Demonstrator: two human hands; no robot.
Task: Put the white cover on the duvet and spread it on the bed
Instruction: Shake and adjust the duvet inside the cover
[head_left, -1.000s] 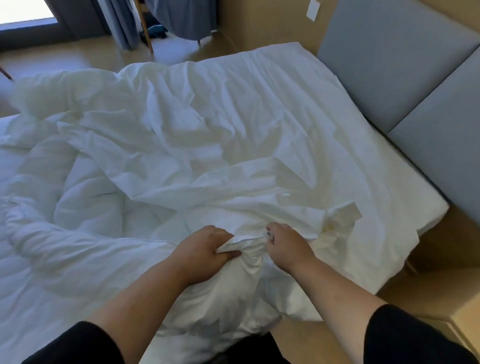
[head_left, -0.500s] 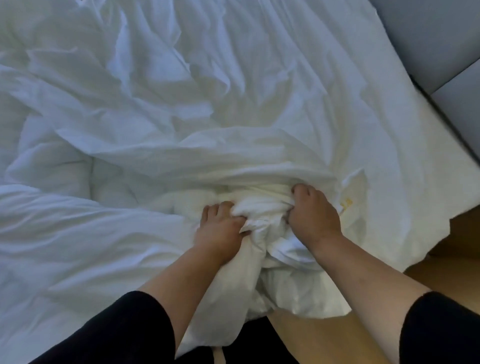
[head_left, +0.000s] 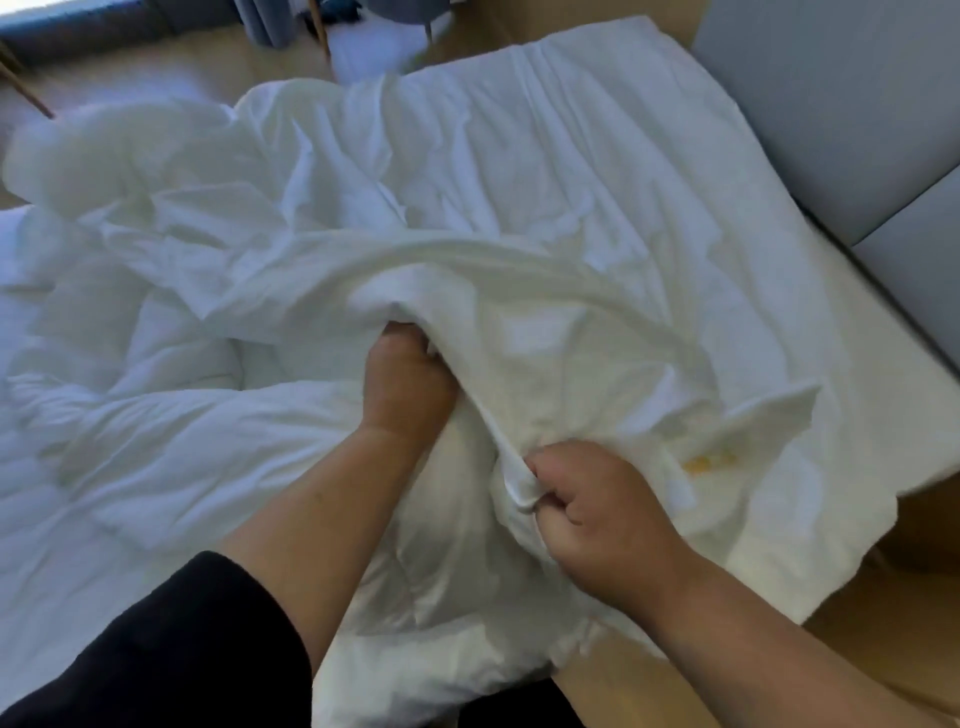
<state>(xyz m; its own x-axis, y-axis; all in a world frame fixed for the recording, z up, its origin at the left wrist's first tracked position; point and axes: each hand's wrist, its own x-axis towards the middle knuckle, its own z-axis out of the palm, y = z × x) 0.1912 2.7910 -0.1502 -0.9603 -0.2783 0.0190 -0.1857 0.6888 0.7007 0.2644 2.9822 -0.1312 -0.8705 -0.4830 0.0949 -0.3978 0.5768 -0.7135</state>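
The white cover (head_left: 545, 171) lies crumpled across the bed, its near edge lifted into an arched opening. A puffy white duvet (head_left: 156, 457) is bunched at the left and runs under that edge. My left hand (head_left: 405, 384) grips duvet fabric and reaches into the opening, fingertips hidden by cloth. My right hand (head_left: 597, 514) pinches the cover's hem at the near side and holds it up. A small yellow tag (head_left: 709, 460) shows on the cover to the right of my right hand.
A grey padded headboard (head_left: 831, 104) runs along the right side of the bed. Wooden floor (head_left: 857, 639) shows at the bed's near right corner. At the far end are chair legs (head_left: 319, 26), curtains and a window.
My left hand has pushed forward into the cover with the duvet. My right hand has pulled the cover's edge back toward me, opening an arch. The camera has tilted back up.
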